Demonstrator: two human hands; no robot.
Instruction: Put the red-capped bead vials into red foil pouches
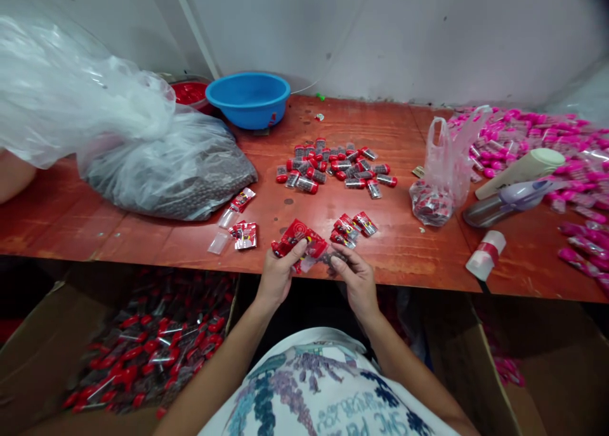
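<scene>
My left hand (276,277) is closed, thumb on top, around several small red printed packets (295,233) at the table's front edge. My right hand (359,280) pinches a small clear bag (328,256) with dark contents, which meets the red packets between my hands. Whether the two are joined is hard to make out. Just beyond my right hand lie filled red packets (346,226). Left of my left hand are more red packets (246,235) and a flat clear sleeve (218,243). Small red-capped tubes of dark beads (305,184) are heaped farther back.
A large clear bag of dark beads (181,176) and a blue basin (248,96) stand at back left. On the right are a plastic carrier bag (435,195), a bottle (504,204), a white roll (486,255) and pink items (528,131). Below left, a box holds red-capped tubes (157,353).
</scene>
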